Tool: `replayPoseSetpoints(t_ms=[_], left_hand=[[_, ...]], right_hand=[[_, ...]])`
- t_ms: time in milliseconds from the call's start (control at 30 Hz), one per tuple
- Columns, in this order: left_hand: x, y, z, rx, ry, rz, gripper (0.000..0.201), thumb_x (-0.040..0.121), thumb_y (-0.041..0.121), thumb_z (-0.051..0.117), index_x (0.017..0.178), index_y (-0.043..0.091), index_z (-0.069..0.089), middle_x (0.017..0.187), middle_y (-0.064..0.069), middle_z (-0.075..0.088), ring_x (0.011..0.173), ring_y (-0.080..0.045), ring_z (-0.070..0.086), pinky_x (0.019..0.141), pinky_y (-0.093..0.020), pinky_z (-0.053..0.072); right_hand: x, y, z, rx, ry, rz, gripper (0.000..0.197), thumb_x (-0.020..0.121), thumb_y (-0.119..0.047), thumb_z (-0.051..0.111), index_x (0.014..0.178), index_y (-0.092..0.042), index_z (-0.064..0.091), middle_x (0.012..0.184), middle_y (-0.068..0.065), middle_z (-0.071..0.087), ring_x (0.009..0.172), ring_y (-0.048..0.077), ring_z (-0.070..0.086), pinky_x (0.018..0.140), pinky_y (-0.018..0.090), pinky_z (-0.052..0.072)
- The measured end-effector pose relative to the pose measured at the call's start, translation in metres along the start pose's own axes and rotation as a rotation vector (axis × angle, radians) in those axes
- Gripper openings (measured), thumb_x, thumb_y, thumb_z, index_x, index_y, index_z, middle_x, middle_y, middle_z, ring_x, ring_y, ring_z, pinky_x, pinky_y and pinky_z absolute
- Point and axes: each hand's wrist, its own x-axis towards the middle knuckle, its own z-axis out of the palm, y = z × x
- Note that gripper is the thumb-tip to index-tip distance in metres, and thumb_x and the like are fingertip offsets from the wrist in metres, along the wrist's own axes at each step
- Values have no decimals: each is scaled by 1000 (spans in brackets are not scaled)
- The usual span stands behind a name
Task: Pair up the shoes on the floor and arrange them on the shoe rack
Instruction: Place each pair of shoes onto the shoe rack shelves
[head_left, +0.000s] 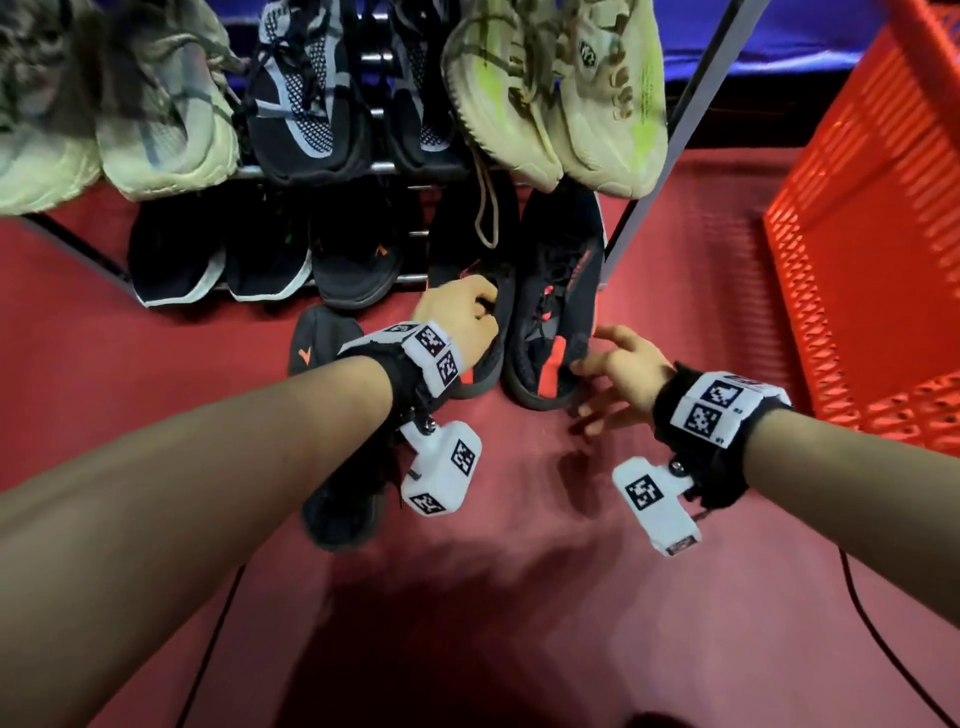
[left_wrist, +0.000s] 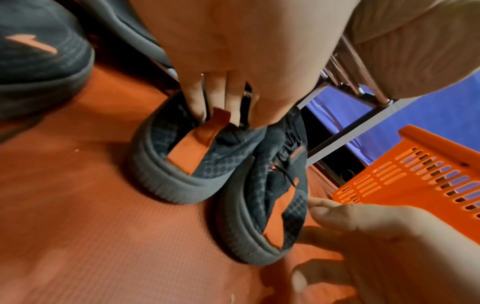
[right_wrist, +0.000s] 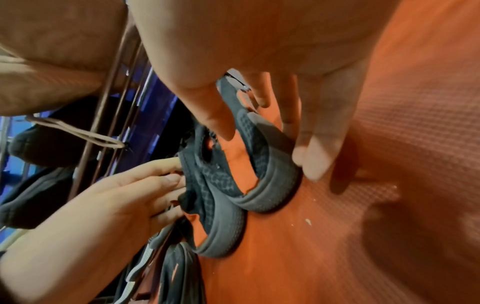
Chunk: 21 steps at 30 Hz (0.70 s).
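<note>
A pair of black shoes with red-orange heel tabs stands side by side at the right end of the shoe rack's (head_left: 675, 130) lower shelf, heels out over the red floor. My left hand (head_left: 488, 312) grips the collar of the left shoe (head_left: 488, 364); its fingers (left_wrist: 197, 102) reach inside beside the orange tab. My right hand (head_left: 597, 374) is spread beside the heel of the right shoe (head_left: 556, 291), its straight fingers (right_wrist: 311, 160) against the sole's outer side. A black shoe with an orange logo (head_left: 322, 343) and another black shoe (head_left: 343, 514) lie loose on the floor.
The upper shelf carries pale green, black-and-grey mesh and cream-and-neon pairs. The lower shelf also holds black shoes with white soles and one black shoe with an orange logo (head_left: 358, 265). A red plastic basket (head_left: 872, 234) stands at the right. Cables run across the near floor.
</note>
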Motion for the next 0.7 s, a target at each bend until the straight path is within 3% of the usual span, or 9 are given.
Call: replayPoseSetpoints(t_ms=[100, 167, 267, 333, 400, 500, 567, 633, 700], left_hand=[[-13, -14, 1, -117, 225, -73, 31, 80, 12, 63, 110, 16, 62, 114, -8, 55, 98, -25, 59, 85, -29, 44], [-18, -24, 2, -124, 246, -265, 45, 78, 23, 70, 118, 12, 53, 123, -12, 47, 101, -31, 56, 87, -35, 45], [-26, -33, 5, -366, -46, -624, 64, 74, 41, 71, 120, 5, 45, 120, -17, 56, 95, -35, 64, 88, -45, 53], [-35, -32, 8, -689, -235, -730, 44, 86, 35, 65, 116, 10, 45, 113, -21, 60, 79, -34, 68, 79, -49, 57], [-37, -33, 15, -819, -191, -728, 33, 92, 21, 61, 117, 15, 40, 107, -24, 61, 72, -33, 67, 68, -46, 59], [-36, -34, 24, -874, -40, -657, 44, 92, 5, 59, 126, 21, 38, 89, -17, 62, 63, -27, 65, 60, -37, 58], [-33, -35, 25, -955, 4, -622, 49, 92, 5, 59, 133, 24, 39, 84, -13, 61, 64, -25, 64, 61, -34, 58], [-27, -34, 22, -988, 53, -562, 52, 93, 10, 61, 139, 25, 40, 87, -10, 62, 67, -22, 66, 64, -32, 60], [-16, -30, 16, -1004, 97, -503, 52, 94, 15, 61, 141, 26, 42, 96, -10, 62, 70, -20, 68, 64, -27, 60]], right_hand=[[-1, 6, 3, -83, 21, 110, 18, 94, -20, 55, 106, -7, 52, 78, 26, 59, 52, 31, 58, 57, 47, 56], [-3, 12, 7, -123, -63, 246, 38, 96, -37, 51, 95, 2, 53, 72, 25, 59, 51, 31, 59, 51, 39, 55], [-6, 18, 17, -56, -163, 326, 45, 98, -44, 45, 94, 0, 49, 74, 22, 60, 56, 31, 60, 48, 31, 53], [-5, 19, 25, 40, -126, 278, 36, 101, -32, 44, 89, 1, 49, 72, 20, 62, 53, 29, 62, 49, 31, 52], [-2, 18, 30, 148, -27, 206, 23, 99, -13, 47, 87, 6, 52, 58, 21, 64, 42, 28, 62, 44, 31, 53], [2, 16, 35, 235, 69, 152, 18, 95, -2, 47, 85, 11, 52, 45, 20, 60, 39, 27, 61, 38, 30, 53], [5, 13, 37, 310, 96, 91, 21, 95, -3, 48, 108, 13, 48, 42, 19, 58, 33, 25, 59, 33, 28, 49], [13, 8, 35, 378, 151, 13, 46, 94, -6, 52, 133, 10, 33, 41, 18, 58, 31, 23, 57, 32, 27, 47], [18, -4, 33, 424, 198, -45, 50, 94, -8, 55, 134, 9, 32, 40, 16, 57, 31, 22, 57, 33, 26, 47]])
